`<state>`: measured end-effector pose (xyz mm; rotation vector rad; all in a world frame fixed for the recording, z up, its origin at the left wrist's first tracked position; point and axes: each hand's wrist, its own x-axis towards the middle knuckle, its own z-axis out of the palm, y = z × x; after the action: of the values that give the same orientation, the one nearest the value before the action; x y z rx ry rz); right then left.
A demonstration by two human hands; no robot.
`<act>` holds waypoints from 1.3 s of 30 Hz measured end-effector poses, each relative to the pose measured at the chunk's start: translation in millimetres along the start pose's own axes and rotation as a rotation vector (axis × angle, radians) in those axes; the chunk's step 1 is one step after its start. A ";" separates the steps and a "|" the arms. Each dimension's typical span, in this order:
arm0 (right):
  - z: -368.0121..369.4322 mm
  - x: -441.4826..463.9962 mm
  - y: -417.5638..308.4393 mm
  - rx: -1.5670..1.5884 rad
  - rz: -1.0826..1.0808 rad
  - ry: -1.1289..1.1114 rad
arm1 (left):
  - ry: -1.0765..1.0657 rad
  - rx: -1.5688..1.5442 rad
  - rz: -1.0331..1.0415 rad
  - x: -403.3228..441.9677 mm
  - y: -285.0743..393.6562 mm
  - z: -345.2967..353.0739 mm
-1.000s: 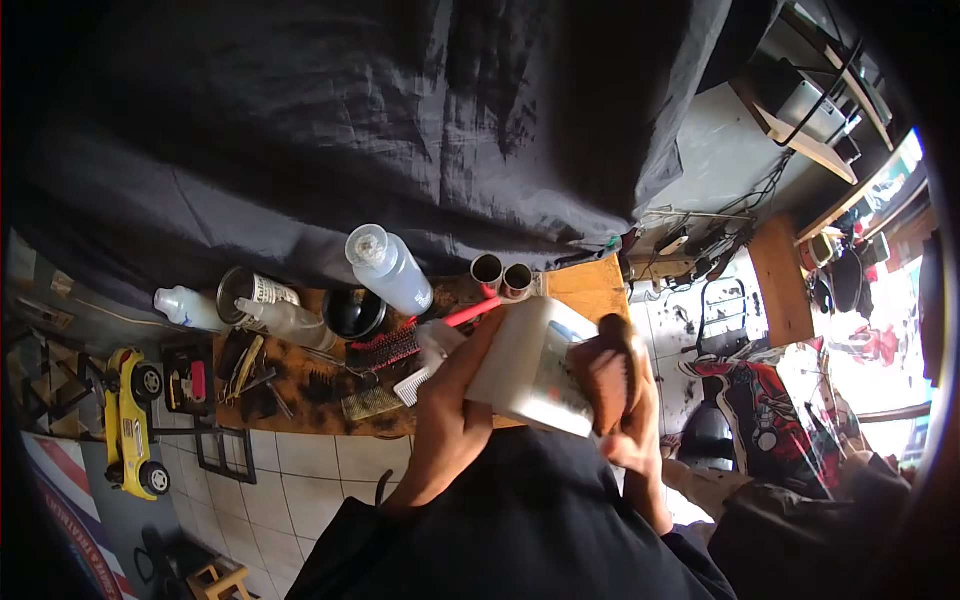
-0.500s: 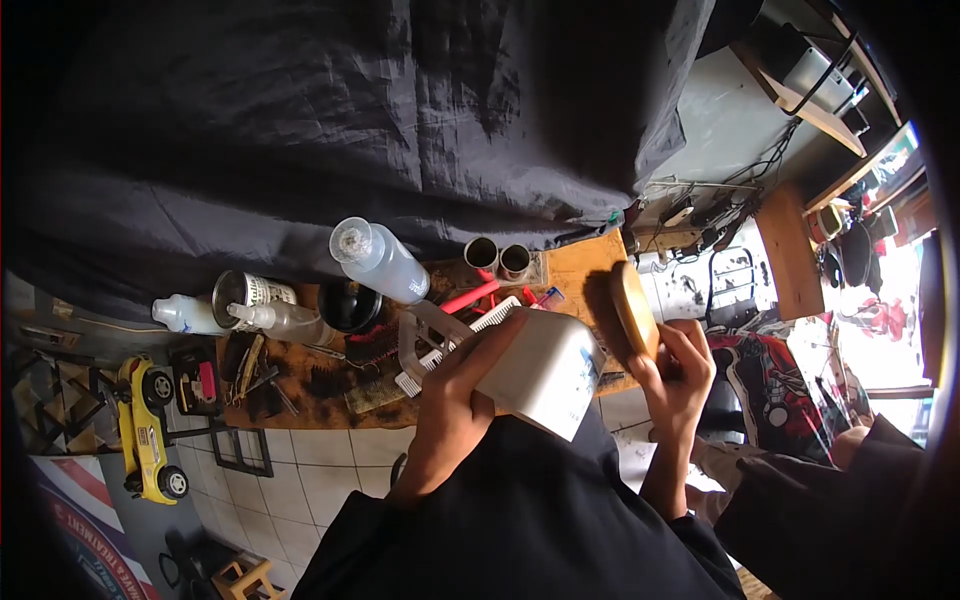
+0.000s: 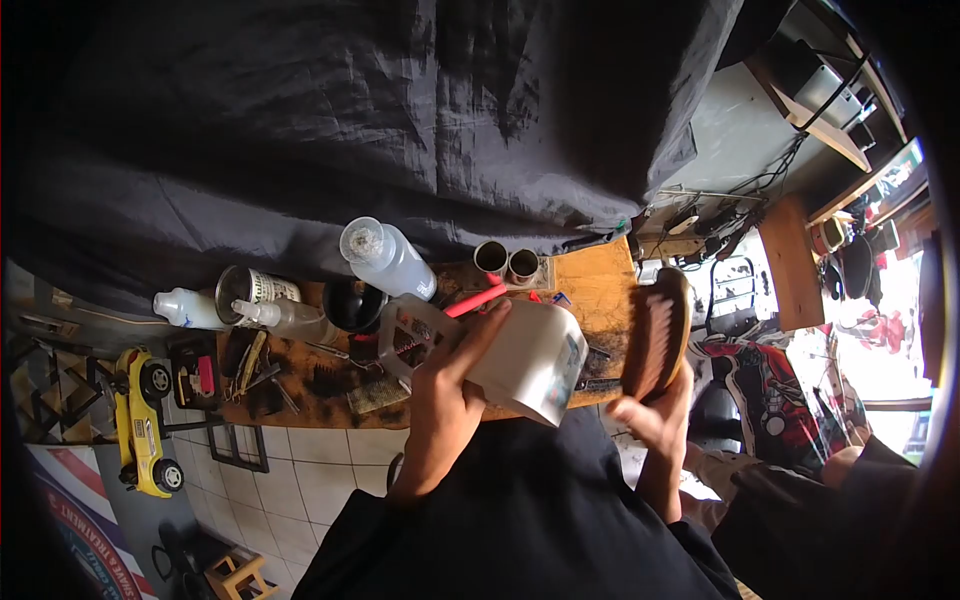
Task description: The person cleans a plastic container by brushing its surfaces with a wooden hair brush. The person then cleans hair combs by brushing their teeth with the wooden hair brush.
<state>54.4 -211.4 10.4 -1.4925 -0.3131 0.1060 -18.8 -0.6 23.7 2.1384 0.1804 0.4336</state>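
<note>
My left hand (image 3: 442,415) is closed on a white plastic container (image 3: 530,355) with rounded corners and a framed opening at its left end, holding it over the wooden table. A picture or label shows on its right side. To the right, my right hand (image 3: 660,425) grips a wooden brush (image 3: 660,335), its bristles facing left toward the container. A gap separates brush and container. Behind the container lies a red-handled tool (image 3: 475,298), partly hidden.
Hair clippings litter the wooden table (image 3: 590,275). Along its back stand a spray-type bottle (image 3: 385,258), two metal cups (image 3: 491,258), a black bowl (image 3: 350,305) and a tin (image 3: 255,285). A yellow toy car (image 3: 145,425) is at left; a person's dark sleeve (image 3: 850,510) shows at lower right.
My right hand has turned the brush so its bristles show and moved it slightly right. The white container has tilted and shifted a little left and up, covering the white comb.
</note>
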 end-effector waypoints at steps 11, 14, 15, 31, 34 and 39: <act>20.7 -11.1 30.8 0.012 -0.343 -0.012 | -0.142 -0.465 -0.034 11.4 4.3 -6.3; 16.1 -13.7 28.5 0.184 -0.187 -0.117 | -0.197 -0.349 0.094 8.0 -10.5 10.8; 23.4 -7.8 7.4 0.228 -0.057 -0.185 | -0.225 -0.265 0.153 8.2 -11.3 12.9; 9.0 -5.0 -20.8 -0.639 -0.445 -0.172 | -0.100 -0.134 0.052 4.9 -3.9 3.8; 4.2 5.3 -1.5 -0.639 -0.260 0.089 | -0.079 -0.003 0.211 5.1 -6.7 3.0; -10.7 2.7 -7.7 -0.489 -0.292 0.055 | -0.069 -0.175 -0.058 -3.9 -13.0 2.5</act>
<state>58.9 -221.5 17.9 -1.9092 -0.5354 -0.2620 -21.1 3.7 10.8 1.9685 0.1591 0.3284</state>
